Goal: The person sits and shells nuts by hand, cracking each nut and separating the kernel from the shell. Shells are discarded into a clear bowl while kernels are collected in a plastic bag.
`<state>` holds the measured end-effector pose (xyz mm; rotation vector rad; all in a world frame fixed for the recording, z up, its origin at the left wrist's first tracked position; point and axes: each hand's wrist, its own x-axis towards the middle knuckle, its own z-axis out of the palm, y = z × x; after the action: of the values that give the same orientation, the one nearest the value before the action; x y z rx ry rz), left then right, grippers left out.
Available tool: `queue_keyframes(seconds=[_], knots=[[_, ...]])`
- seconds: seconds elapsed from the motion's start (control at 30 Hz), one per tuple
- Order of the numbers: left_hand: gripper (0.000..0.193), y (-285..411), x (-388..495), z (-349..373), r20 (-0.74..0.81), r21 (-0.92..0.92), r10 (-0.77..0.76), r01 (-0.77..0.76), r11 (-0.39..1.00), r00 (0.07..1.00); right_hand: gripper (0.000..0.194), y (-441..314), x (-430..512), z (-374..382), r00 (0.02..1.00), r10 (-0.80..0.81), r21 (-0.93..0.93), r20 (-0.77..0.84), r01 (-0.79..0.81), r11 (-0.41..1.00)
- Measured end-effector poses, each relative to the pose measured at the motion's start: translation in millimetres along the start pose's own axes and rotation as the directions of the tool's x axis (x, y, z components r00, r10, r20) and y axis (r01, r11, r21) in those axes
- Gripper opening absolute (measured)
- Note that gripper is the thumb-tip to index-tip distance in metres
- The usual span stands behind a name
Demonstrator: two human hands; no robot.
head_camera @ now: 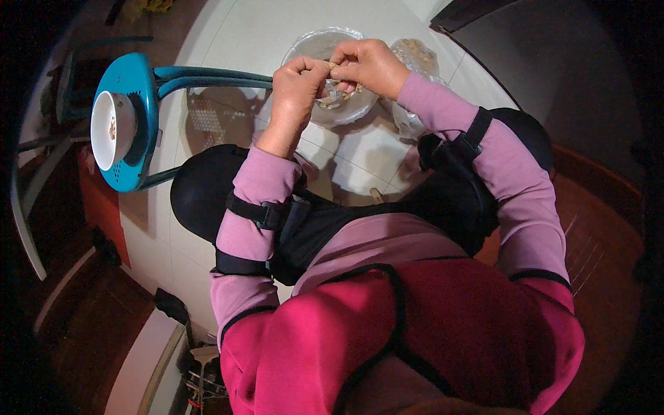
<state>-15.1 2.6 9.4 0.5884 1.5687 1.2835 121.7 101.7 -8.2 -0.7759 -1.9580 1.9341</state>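
Observation:
My left hand [298, 93] and my right hand [368, 67] meet above a basin lined with clear plastic [311, 44]. Between their fingertips they pinch a small tan piece [332, 66], perhaps a peanut in its shell. Beneath the hands, more tan pieces [345, 96] lie in the plastic lining. Right of the basin rests a clear plastic bag [415, 54] with similar tan pieces inside. A white bowl [124, 119] holding a few small brownish bits stands on a blue stool [145, 104] at the left.
The stool's blue legs [218, 78] reach towards the basin over the pale tiled floor [192, 259]. My knees in black trousers [207, 187] are on both sides below the basin. A dark door or panel [519, 52] is at the upper right, with a metal frame [26, 223] far left.

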Motion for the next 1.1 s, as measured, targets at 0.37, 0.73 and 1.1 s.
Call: queue_keyframes(seconds=[0.37,0.73,1.1], knots=[[0.018,3,-2,2,0.016,-0.015,0.013,-0.013,1.0,1.0,0.01,-12,-1,-1,0.998,-0.056,-0.188,-0.026,0.051,0.981],[0.01,-3,-9,9,-0.065,0.29,0.428,-0.394,0.872,0.901,0.008,-19,-3,2,1.0,-0.002,0.137,-0.026,0.005,0.991],[0.007,3,-13,9,-0.022,0.543,0.626,-0.516,0.662,0.78,0.017,-28,2,-11,0.994,0.035,0.255,0.102,-0.061,0.965]])
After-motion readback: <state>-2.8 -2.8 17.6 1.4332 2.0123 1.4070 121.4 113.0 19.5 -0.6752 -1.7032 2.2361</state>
